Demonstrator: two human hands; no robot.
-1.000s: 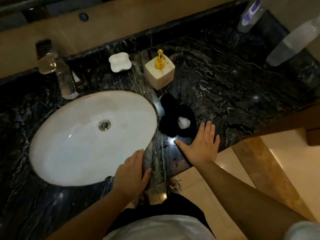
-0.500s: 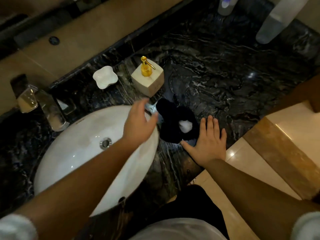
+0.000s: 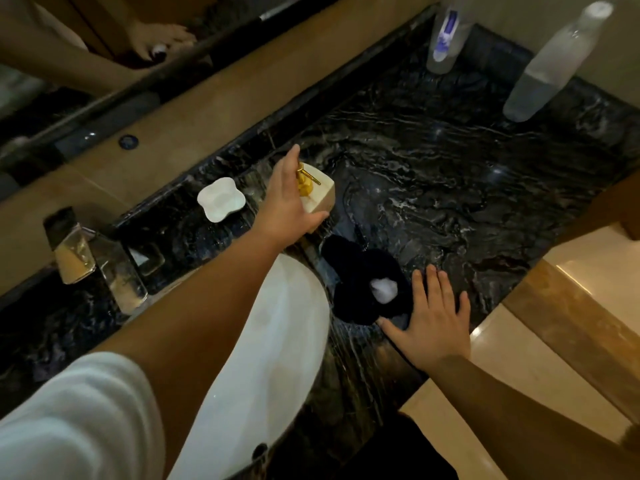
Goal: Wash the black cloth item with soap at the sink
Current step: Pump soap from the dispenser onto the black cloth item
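Note:
The black cloth item (image 3: pixel 360 282) lies on the dark marble counter just right of the white oval sink (image 3: pixel 277 341), with a blob of white foam (image 3: pixel 383 291) on top of it. My right hand (image 3: pixel 431 323) lies flat on the counter, fingers straight, its thumb and fingertips at the cloth's right edge. My left hand (image 3: pixel 285 202) reaches across the basin to the cream square soap dispenser (image 3: pixel 320 197) with a gold pump; the fingers are straight beside the pump and the thumb touches the dispenser's front corner.
A white lobed soap dish (image 3: pixel 221 199) sits left of the dispenser. The chrome faucet (image 3: pixel 100 261) stands at the sink's back left. Two plastic bottles (image 3: pixel 446 32) (image 3: pixel 550 64) stand at the counter's far right, by the wall. The counter's front edge (image 3: pixel 408 386) runs below my right hand.
My left hand rose from the counter's front edge, crossed the basin and arrived at the soap dispenser. My right hand stayed flat beside the cloth.

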